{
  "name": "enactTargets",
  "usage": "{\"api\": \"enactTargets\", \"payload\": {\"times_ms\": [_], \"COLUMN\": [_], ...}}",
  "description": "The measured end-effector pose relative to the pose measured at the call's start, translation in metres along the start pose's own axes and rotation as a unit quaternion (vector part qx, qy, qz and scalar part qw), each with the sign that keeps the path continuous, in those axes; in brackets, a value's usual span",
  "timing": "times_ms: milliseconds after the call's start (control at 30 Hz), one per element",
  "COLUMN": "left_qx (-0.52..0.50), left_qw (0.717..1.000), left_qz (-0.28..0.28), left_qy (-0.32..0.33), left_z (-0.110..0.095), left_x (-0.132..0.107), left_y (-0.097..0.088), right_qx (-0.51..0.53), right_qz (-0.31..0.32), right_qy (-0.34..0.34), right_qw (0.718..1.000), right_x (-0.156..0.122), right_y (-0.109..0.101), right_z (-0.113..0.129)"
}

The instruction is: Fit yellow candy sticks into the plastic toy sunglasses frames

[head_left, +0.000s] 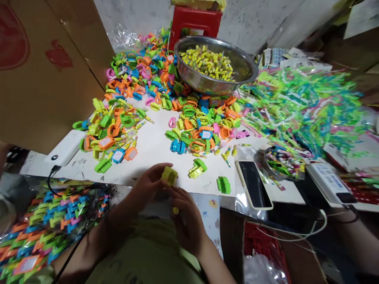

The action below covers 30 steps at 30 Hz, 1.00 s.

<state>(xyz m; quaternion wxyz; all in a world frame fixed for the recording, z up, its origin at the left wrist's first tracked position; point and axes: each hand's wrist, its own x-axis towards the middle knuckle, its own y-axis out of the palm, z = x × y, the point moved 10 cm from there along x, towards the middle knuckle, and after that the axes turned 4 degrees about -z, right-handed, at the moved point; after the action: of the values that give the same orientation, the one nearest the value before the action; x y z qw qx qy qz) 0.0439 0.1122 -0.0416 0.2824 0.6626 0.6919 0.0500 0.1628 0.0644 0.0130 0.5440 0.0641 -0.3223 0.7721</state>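
Observation:
My left hand (pixel 151 182) pinches a yellow toy watch (pixel 169 176) above the table's front edge. My right hand (pixel 188 215) is closed just below it, its fingertips close to the watch's lower side. A small yellow piece (pixel 175 210) shows between the right fingers; its kind is mostly hidden. On the white tabletop in front of my hands lie a green-and-yellow toy watch (pixel 197 169) and a green one (pixel 223 185). A pile of toy watches (pixel 192 136) with thin yellow tubes lies beyond, and another pile (pixel 111 136) is to the left.
A steel bowl (pixel 217 86) holds many small yellow wrapped pieces. Glossy green strips (pixel 308 102) are heaped at right. A phone (pixel 254 184), a power bank (pixel 66 148) and a cardboard box (pixel 47 90) border the area. Another person's arm (pixel 355 236) shows at the right edge.

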Motion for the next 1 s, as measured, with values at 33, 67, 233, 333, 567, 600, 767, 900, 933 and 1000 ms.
{"api": "enactTargets", "payload": {"times_ms": [33, 67, 233, 333, 567, 600, 767, 900, 933, 1000], "left_qx": [0.000, 0.013, 0.290, 0.407, 0.447, 0.450, 0.463, 0.469, 0.468, 0.461], "left_qw": [1.000, 1.000, 0.947, 0.891, 0.870, 0.869, 0.859, 0.858, 0.859, 0.866], "left_qz": [0.013, 0.021, -0.005, 0.000, 0.015, 0.014, 0.015, 0.019, 0.020, 0.023], "left_qy": [-0.005, -0.001, 0.138, 0.201, 0.208, 0.207, 0.216, 0.210, 0.206, 0.190], "left_z": [0.003, 0.005, -0.019, -0.029, -0.024, -0.025, -0.031, -0.029, -0.028, -0.027], "left_x": [-0.001, -0.002, -0.008, -0.014, -0.017, -0.017, -0.017, -0.015, -0.015, -0.015], "left_y": [0.003, 0.005, 0.009, 0.017, 0.016, 0.016, 0.019, 0.017, 0.016, 0.015], "right_qx": [0.008, 0.006, -0.062, -0.074, -0.061, -0.065, -0.075, -0.060, -0.064, -0.078], "right_qz": [-0.028, -0.057, -0.069, -0.074, -0.090, -0.090, -0.096, -0.083, -0.078, -0.067], "right_qy": [0.028, 0.059, 0.103, 0.115, 0.145, 0.143, 0.147, 0.165, 0.166, 0.156], "right_qw": [0.999, 0.997, 0.990, 0.988, 0.983, 0.983, 0.982, 0.981, 0.981, 0.982], "right_x": [0.000, 0.000, 0.009, 0.011, 0.007, 0.008, 0.009, 0.008, 0.008, 0.010], "right_y": [-0.006, -0.013, -0.030, -0.031, -0.030, -0.031, -0.035, -0.030, -0.028, -0.026], "right_z": [-0.006, -0.012, -0.020, -0.026, -0.035, -0.034, -0.032, -0.037, -0.038, -0.037]}}
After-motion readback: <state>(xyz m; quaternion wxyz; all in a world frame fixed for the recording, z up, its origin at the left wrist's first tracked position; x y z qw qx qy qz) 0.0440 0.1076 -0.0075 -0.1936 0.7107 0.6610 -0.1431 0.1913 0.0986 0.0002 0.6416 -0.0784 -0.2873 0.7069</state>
